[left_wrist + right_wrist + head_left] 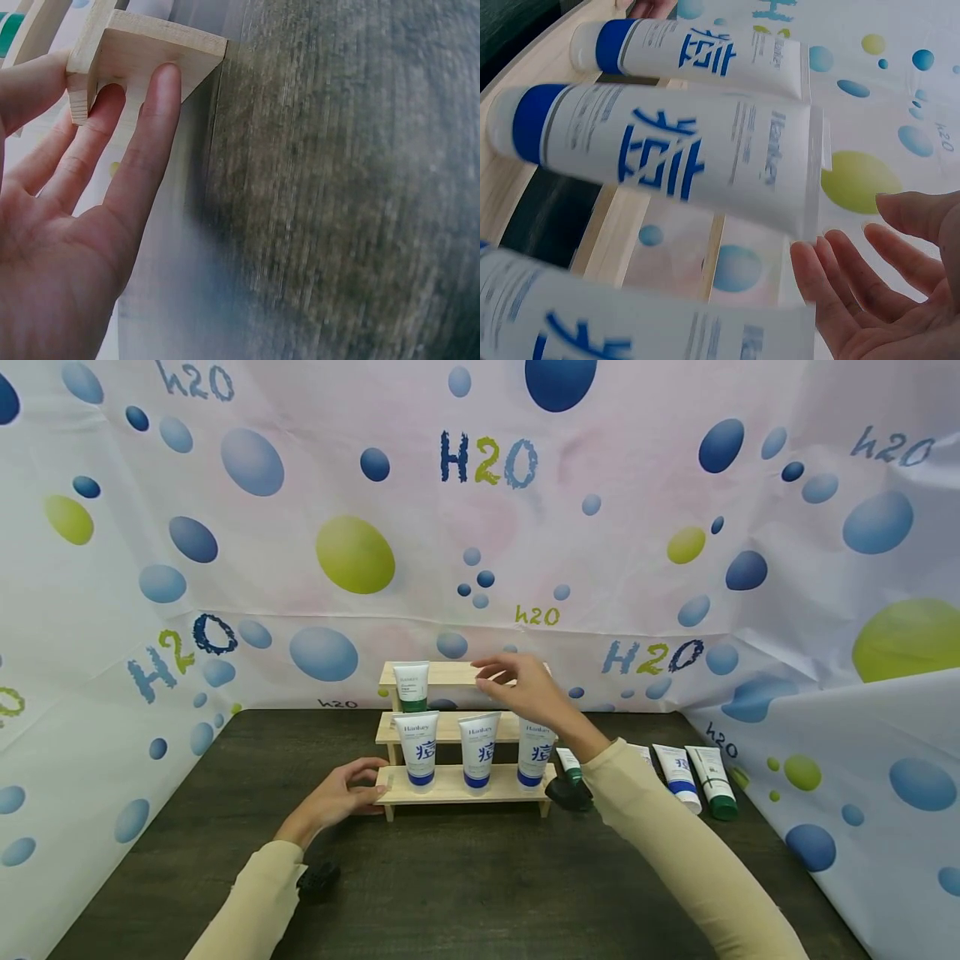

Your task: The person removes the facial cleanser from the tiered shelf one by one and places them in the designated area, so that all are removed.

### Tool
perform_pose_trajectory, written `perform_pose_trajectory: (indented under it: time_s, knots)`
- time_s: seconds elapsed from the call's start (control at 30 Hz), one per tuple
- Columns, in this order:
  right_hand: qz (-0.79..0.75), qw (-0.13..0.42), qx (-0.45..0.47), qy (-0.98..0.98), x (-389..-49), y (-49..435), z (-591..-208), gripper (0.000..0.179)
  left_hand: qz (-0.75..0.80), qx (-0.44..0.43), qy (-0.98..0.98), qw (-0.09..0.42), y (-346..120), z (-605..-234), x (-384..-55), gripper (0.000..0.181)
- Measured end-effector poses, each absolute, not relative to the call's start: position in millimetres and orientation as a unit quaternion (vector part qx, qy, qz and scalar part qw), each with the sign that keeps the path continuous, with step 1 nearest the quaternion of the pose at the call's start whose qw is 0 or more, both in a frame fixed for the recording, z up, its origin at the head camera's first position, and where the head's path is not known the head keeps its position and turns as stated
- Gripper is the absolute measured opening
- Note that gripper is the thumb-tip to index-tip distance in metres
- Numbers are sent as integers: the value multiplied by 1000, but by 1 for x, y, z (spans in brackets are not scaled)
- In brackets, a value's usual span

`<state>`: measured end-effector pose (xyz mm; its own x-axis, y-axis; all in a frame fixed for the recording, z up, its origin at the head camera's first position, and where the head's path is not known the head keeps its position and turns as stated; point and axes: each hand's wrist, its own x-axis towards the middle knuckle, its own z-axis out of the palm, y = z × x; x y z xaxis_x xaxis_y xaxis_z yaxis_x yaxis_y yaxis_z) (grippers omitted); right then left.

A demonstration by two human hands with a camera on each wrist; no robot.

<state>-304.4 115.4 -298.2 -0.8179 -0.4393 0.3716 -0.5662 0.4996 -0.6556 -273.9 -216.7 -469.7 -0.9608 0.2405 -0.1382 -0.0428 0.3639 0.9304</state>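
Observation:
A three-tier wooden rack stands on the dark table. My left hand grips the left end of its lowest shelf; in the left wrist view the fingertips press against the wood. Three white tubes with blue bands, a left, a middle and a right one, stand on that shelf. Behind the left one is a smaller white tube with a green cap. Over the right part of the top shelf hovers my right hand, fingers loosely bent and holding nothing.
Right of the rack, more tubes lie on the table: a blue-banded tube, a green-capped tube and a small green-capped one, with another partly behind my right sleeve. A patterned curtain hangs behind the table.

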Motion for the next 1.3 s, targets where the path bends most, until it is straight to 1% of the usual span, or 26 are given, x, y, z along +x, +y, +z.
perform_pose_trajectory:
  time_s: [0.33, 0.63, 0.83, 0.97, 1.3]
  knots:
    - [409, 61, 296, -861, -308, 78, -299, 39, 567, 63, 811, 128, -217, -470, -274, 60]
    - [416, 45, 272, -867, -318, 52, -302, 43, 575, 73, 804, 132, -218, -470, -274, 61]
    - [433, 23, 258, -863, -320, 40, -302, 46, 577, 70, 802, 135, -218, -469, -274, 60]
    - [431, 19, 250, -867, -321, 34, -303, 48, 579, 68, 801, 137, -218, -468, -274, 61]
    - [457, -8, 209, -865, -325, 26, -308, 54, 577, 70, 803, 135, -218, -467, -273, 62]
